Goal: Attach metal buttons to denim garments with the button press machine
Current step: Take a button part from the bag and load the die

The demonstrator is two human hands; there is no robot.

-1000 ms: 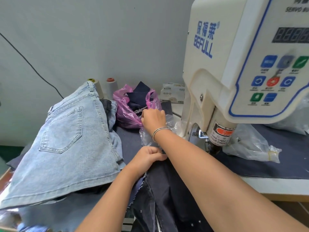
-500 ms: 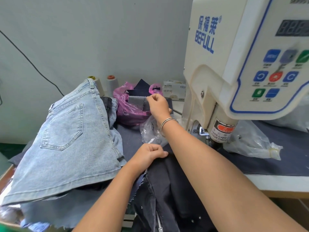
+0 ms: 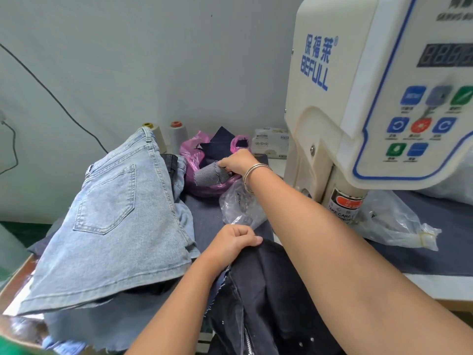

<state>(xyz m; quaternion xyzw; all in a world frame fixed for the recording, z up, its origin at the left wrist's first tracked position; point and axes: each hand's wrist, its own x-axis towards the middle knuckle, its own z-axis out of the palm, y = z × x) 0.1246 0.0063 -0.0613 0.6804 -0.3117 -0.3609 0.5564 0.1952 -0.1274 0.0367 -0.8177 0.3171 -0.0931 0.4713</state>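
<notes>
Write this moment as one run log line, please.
right hand: pinches grey fabric scrap at pink bag | left hand: grips dark denim garment | press machine: nothing under it

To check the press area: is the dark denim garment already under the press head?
No, the dark denim garment lies in front of the button press machine, gripped by the left hand.

Shorts (image 3: 112,221) left of press machine (image 3: 371,98)

Even soft light, faint shadows; wide-angle edge bending, perhaps slight blur.
</notes>
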